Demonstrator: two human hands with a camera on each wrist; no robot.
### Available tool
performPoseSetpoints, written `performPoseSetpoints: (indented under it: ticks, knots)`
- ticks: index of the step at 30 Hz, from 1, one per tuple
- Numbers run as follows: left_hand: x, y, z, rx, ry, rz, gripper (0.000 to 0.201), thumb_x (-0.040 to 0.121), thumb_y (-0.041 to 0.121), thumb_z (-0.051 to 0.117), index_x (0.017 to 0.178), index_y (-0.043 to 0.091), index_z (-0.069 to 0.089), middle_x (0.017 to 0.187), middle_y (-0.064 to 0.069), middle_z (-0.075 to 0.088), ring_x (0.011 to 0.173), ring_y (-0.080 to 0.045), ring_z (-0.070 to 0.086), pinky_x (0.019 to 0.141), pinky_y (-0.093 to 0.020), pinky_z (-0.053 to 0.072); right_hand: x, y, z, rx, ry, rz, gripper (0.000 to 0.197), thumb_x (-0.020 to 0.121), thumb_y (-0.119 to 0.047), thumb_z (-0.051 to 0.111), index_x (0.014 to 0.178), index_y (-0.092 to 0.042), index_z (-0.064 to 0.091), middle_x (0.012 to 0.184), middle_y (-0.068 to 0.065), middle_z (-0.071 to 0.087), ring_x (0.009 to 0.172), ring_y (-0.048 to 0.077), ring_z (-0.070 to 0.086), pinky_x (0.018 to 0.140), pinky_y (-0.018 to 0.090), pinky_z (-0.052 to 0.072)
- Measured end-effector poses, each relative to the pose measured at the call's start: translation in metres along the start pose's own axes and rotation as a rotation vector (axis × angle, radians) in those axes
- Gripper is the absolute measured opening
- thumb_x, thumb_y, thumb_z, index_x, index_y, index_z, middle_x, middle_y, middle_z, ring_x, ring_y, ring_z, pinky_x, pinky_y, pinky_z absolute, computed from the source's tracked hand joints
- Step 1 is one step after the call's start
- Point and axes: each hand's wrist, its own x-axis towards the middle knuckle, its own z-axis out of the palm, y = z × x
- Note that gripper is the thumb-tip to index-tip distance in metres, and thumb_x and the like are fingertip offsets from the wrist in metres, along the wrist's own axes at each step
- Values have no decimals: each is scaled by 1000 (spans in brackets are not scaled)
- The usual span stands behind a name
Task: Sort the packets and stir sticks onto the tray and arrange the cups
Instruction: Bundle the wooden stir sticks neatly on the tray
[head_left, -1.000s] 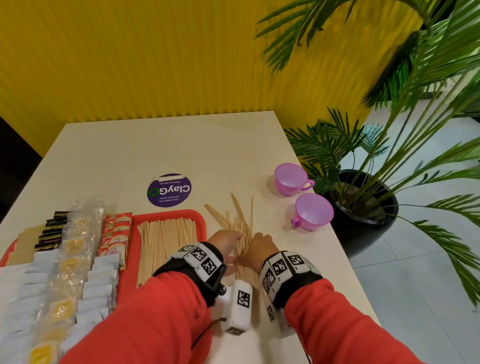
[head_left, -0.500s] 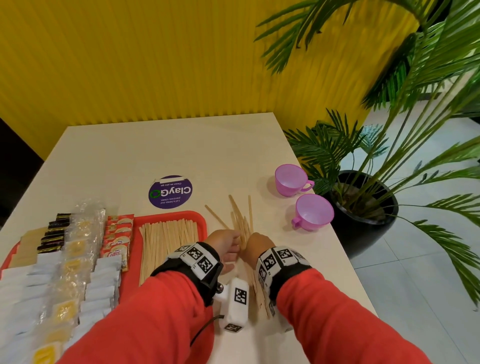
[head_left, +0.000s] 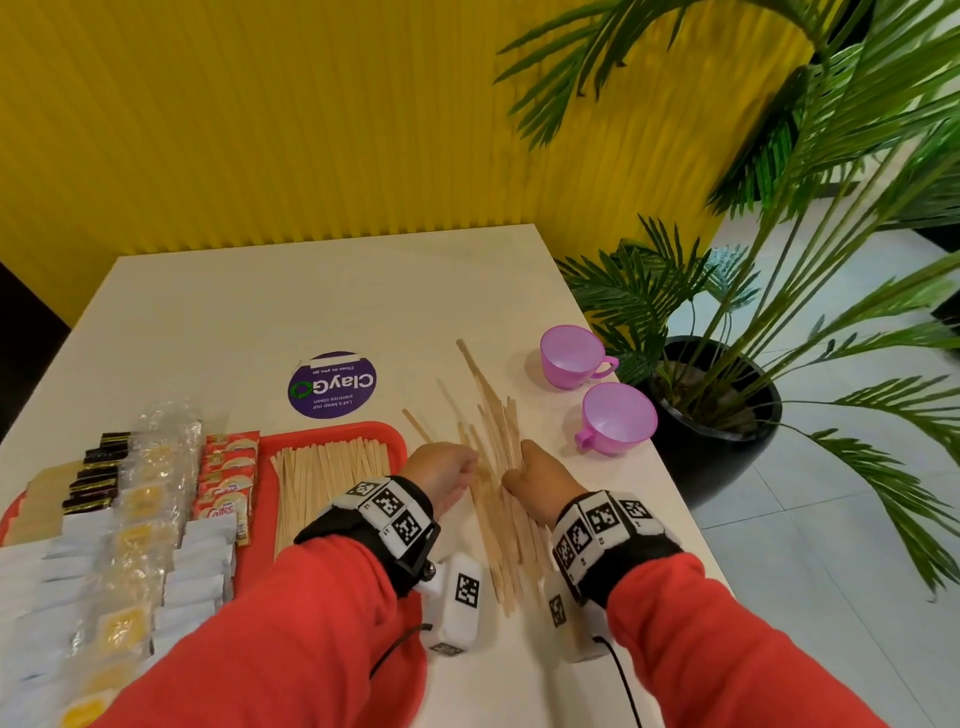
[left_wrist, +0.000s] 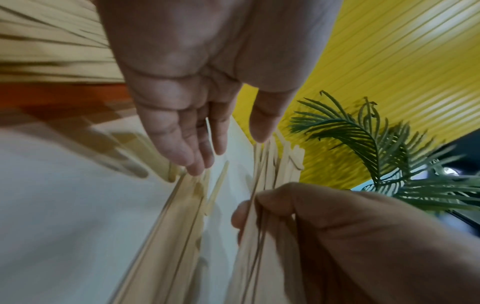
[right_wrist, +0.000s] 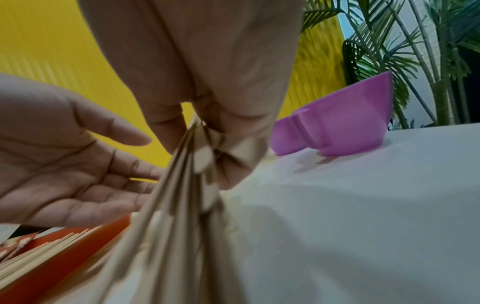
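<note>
A bundle of wooden stir sticks (head_left: 493, 467) lies on the table just right of the red tray (head_left: 400, 441). My right hand (head_left: 537, 475) pinches part of the bundle (right_wrist: 187, 164) between thumb and curled fingers. My left hand (head_left: 441, 467) is beside it, fingers straight and relaxed, fingertips (left_wrist: 192, 164) touching loose sticks (left_wrist: 182, 205). A neat row of sticks (head_left: 327, 483) lies in the tray, with sorted packets (head_left: 135, 509) to its left. Two purple cups (head_left: 569, 356) (head_left: 615, 418) stand to the right, near the table edge.
A round purple sticker (head_left: 332, 384) is on the table behind the tray. A potted palm (head_left: 711, 415) stands on the floor right of the table edge. A yellow ribbed wall (head_left: 260, 130) backs the table. The far tabletop (head_left: 311, 301) is bare.
Both hands have gathered the scattered sticks closer together. The right hand has closed on part of the bundle and raised its near end slightly; the left hand has opened beside it.
</note>
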Motion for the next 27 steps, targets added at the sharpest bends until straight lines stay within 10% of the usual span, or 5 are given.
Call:
performPoseSetpoints:
  ticks: [5, 20, 27]
  knots:
    - [-11, 21, 7, -114, -103, 114, 14, 94, 17, 52, 106, 11, 57, 96, -5, 58, 91, -17, 53, 86, -31, 44, -6, -8, 3, 178, -9, -92, 14, 91, -1, 37, 89, -15, 37, 75, 1, 50, 64, 16, 55, 51, 18, 39]
    - [-34, 67, 15, -226, -241, 479, 24, 101, 14, 34, 82, 13, 47, 71, -4, 49, 72, -15, 51, 69, -26, 40, -3, -25, 3, 261, 164, -395, 25, 86, -2, 41, 110, -5, 45, 76, 3, 46, 67, 14, 42, 62, 33, 37]
    - [-44, 66, 36, 94, -337, 693, 27, 102, 12, 29, 80, 19, 45, 79, -1, 51, 69, -11, 48, 66, -28, 43, 5, -24, -17, 342, 190, -261, 32, 84, -1, 54, 59, -18, 42, 52, -3, 43, 49, 11, 39, 50, 23, 35]
